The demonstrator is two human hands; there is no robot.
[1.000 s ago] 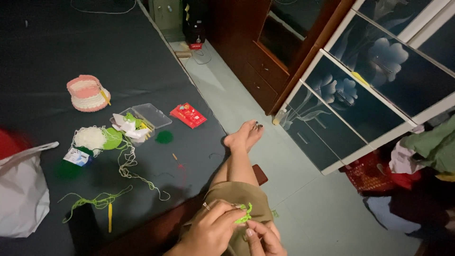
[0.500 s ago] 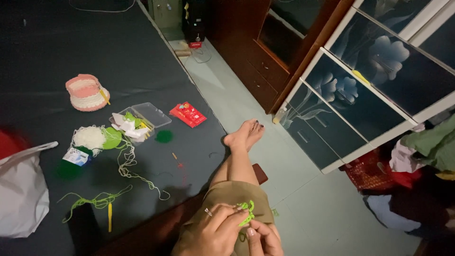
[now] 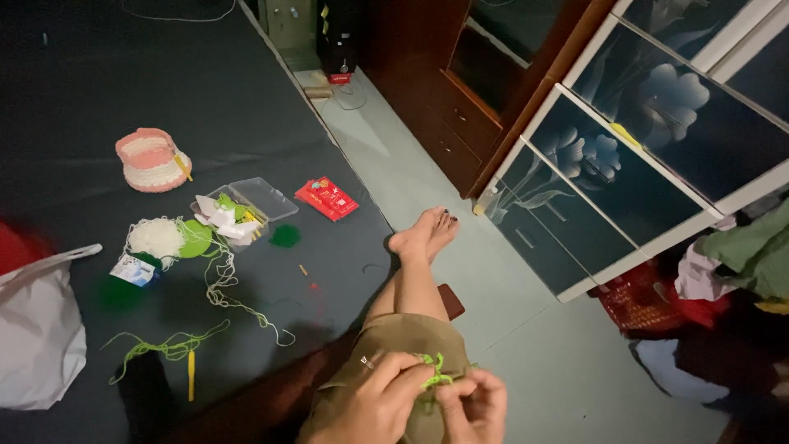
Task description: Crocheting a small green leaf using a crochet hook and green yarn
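Both my hands meet over my lap at the bottom of the head view. My left hand (image 3: 374,403) pinches a small bright green crochet piece (image 3: 433,372) and a thin metal hook pokes out near its fingers. My right hand (image 3: 472,407) grips the same green piece from the right. My legs stretch out from the edge of the dark mat, feet (image 3: 426,230) resting on the pale floor.
On the dark mat (image 3: 99,90) lie a pink and white crocheted basket (image 3: 152,160), a clear plastic box (image 3: 246,205) with yarn bits, a red packet (image 3: 327,197), white yarn (image 3: 154,238), loose green yarn (image 3: 168,347), a white bag (image 3: 37,337). Wooden cabinet (image 3: 460,115) and glass doors (image 3: 625,156) stand right; clothes (image 3: 731,271) pile far right.
My hands shifted slightly over my lap while working the green piece; the camera view drifted a little. Nothing on the mat moved.
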